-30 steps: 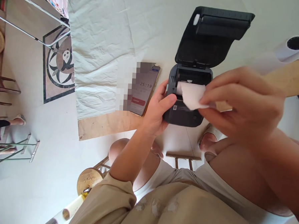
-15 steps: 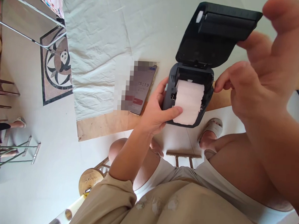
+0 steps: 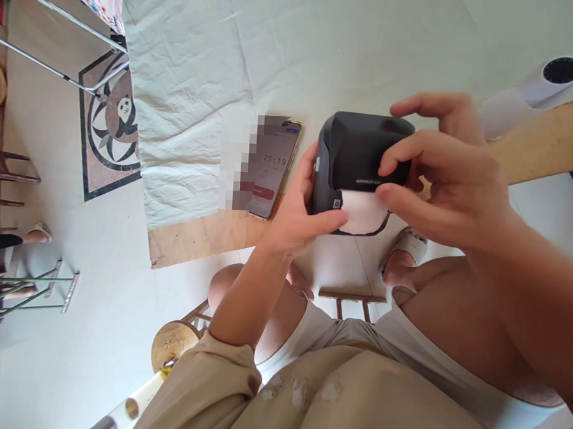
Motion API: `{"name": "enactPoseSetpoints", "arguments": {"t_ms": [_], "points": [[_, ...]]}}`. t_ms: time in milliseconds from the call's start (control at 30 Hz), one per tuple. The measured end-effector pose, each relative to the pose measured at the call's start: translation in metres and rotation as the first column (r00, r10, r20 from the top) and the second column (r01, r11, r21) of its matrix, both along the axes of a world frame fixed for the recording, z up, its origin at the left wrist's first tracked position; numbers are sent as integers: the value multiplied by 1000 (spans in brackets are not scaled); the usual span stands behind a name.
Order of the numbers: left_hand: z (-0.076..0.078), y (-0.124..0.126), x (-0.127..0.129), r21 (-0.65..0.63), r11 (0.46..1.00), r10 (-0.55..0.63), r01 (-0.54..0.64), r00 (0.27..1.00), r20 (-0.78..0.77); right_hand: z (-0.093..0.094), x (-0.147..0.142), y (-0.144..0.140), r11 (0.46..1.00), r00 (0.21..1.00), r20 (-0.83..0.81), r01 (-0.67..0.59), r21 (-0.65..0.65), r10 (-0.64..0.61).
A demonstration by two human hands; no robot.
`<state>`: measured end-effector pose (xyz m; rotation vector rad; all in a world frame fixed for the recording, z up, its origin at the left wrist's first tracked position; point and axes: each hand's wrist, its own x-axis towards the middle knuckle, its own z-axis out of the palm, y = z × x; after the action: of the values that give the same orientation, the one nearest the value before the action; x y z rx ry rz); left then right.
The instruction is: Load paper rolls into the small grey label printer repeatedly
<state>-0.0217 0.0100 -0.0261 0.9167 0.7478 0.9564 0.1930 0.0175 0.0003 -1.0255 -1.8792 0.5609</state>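
A dark label printer with NIIMBOT lettering is held above the table's front edge, its lid lowered over the body. White paper sticks out below the lid, reaching over the printer's near end. My left hand grips the printer's left side, thumb across the paper's left edge. My right hand is at the right side, with thumb and fingers bent against the lid and its lower right edge. Just left of my left hand lies a phone with large digits on its screen, partly pixelated.
A pale cloth covers the wooden table. On the right stands a white cylinder with a dark top. A round wooden stool is at lower left, and another person's foot shows at far left.
The printer's lid, raised earlier, has swung down over the paper roll. My right hand has moved down and left with it. My left hand keeps its hold.
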Motion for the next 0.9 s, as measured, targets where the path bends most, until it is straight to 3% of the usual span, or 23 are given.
{"name": "enactPoseSetpoints", "arguments": {"t_ms": [67, 133, 267, 333, 533, 800, 900], "points": [[1, -1, 0, 19, 1000, -10, 9, 998, 57, -1, 0, -1, 999, 998, -56, -24, -46, 21], [3, -3, 2, 31, 999, -14, 11, 997, 73, -4, -1, -3, 984, 993, -118, -36, -172, 15], [7, -6, 5, 12, 1000, -9, 9, 999, 39, -12, -3, -4, 907, 978, -203, -123, -402, 42], [9, -5, 6, -16, 1000, 13, -13, 1000, 10, -15, -4, -3, 900, 976, -209, -148, -409, 65], [10, -2, 5, -39, 999, 19, -20, 1000, -15, -17, -5, 1, 936, 995, -100, -51, -347, 17], [14, -4, 14, -161, 980, 127, -117, 990, 55, -18, -3, -2, 894, 986, -161, -41, -447, -35], [16, -4, 16, -202, 967, 164, -152, 985, 46, -14, -1, -5, 934, 994, -111, -45, -353, 5]]}}
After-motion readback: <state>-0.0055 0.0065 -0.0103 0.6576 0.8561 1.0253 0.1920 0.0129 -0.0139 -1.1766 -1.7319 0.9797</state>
